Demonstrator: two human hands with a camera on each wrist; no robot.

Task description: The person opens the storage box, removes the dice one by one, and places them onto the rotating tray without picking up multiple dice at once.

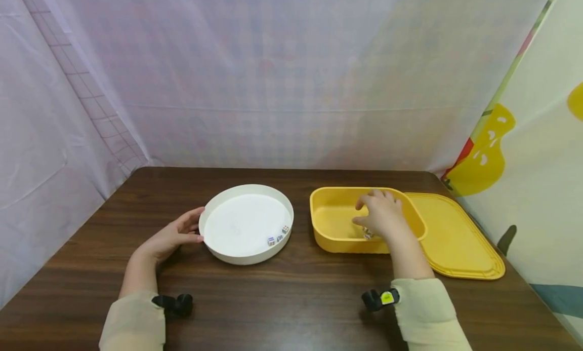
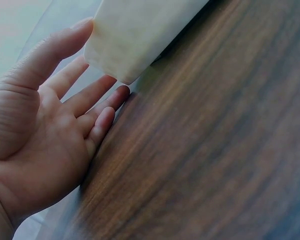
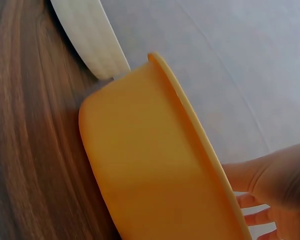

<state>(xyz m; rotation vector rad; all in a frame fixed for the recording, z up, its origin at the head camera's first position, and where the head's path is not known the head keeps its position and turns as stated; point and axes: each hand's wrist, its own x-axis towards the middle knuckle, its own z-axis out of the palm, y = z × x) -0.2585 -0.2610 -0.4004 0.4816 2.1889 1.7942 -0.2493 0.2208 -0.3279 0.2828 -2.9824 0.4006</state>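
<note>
On my head feed, the person's left hand (image 1: 170, 237) rests at the left side of a round white tray (image 1: 239, 224), thumb and fingers set wide apart against its wall. Inside the tray, near the right wall, I see three small dice (image 1: 271, 241) close together. To the right stands a yellow box (image 1: 350, 246), with the right hand (image 1: 384, 211) over its right part, thumb and fingers apart and bent downward; I make out nothing held between them. A few more dice (image 1: 367, 235) lie in the box, just below that hand. A yellow lid (image 1: 460, 239) lies flat on the table (image 1: 273, 310), right of the box.

My left wrist feed shows the thumb tip at the tray's pale wall and the other fingers stretched loosely toward its lower edge.

On my right wrist feed, the box's outer wall fills the middle, the tray showing beyond it. The right fingers pass behind the rim, so I cannot tell there what their tips touch.
</note>
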